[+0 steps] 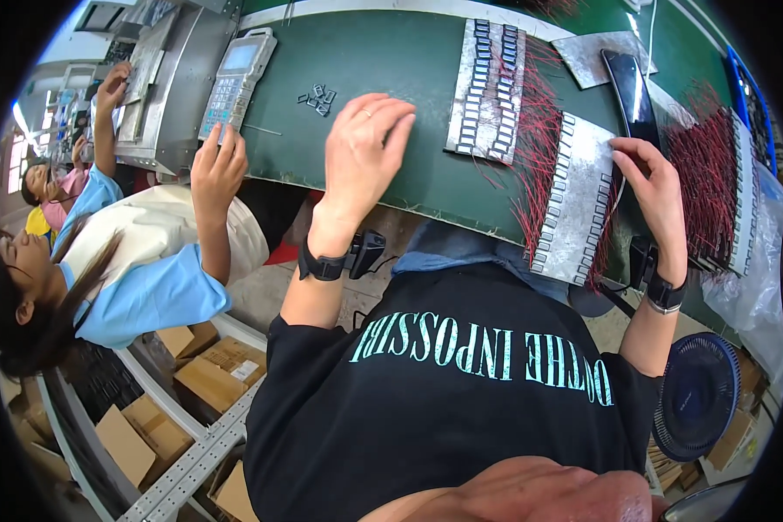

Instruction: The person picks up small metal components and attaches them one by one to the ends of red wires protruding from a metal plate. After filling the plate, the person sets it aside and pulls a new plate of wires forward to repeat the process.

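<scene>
Fingers of the right hand meet the upper-right corner of the near metal plate; whether they clamp it cannot be told. Those of the left hand curl above the green bench, thumb and forefinger slightly apart, contents indiscernible. Open room surrounds the left hand; the near plate reaches past the bench's near edge. Inverted pale-green lettering crosses the black shirt. Small dark parts line 2 edges of the near plate; the far metal plate carries 2 rows. Keypad device, left: key markings too small to read. Black phone, right. Loose dark frames lie beyond the left hand.
</scene>
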A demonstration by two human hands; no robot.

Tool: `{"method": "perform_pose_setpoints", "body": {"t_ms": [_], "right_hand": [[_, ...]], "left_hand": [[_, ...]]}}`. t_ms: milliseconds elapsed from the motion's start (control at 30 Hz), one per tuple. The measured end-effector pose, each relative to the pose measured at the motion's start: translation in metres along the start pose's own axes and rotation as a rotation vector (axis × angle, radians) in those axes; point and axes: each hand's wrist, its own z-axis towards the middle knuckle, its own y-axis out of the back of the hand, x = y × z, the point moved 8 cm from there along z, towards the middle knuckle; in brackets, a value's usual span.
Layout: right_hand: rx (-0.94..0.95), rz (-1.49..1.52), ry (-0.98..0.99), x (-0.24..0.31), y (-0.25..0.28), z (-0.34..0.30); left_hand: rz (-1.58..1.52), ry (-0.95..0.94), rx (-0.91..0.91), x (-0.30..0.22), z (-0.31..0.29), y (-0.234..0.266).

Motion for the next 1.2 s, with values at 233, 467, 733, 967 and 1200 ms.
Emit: {"method": "perform_pose_setpoints", "body": {"t_ms": [233,467,733,967,1200], "right_hand": [[-0.005,0.034,-0.076,-0.005,-0.001,-0.003],[-0.036,0.127,0.002,0.004,-0.011,0.012],[0.127,0.088,-0.1,0.018,-0.005,-0.041],[0.075,0.028,-0.125,0.029,-0.01,-0.044],[-0.02,0.061,-0.102,0.044,0.021,-0.073]], "left_hand": [[-0.098,-0.142,-0.005,-0.022,0.023,-0.016],[0.159,0.137,-0.132,0.057,0.022,0.052],[0.286,0.264,-0.185,0.107,-0.02,0.115],[0.391,0.239,-0.043,0.1,-0.01,0.086],[0.416,0.233,0.053,0.101,-0.013,0.066]]}}
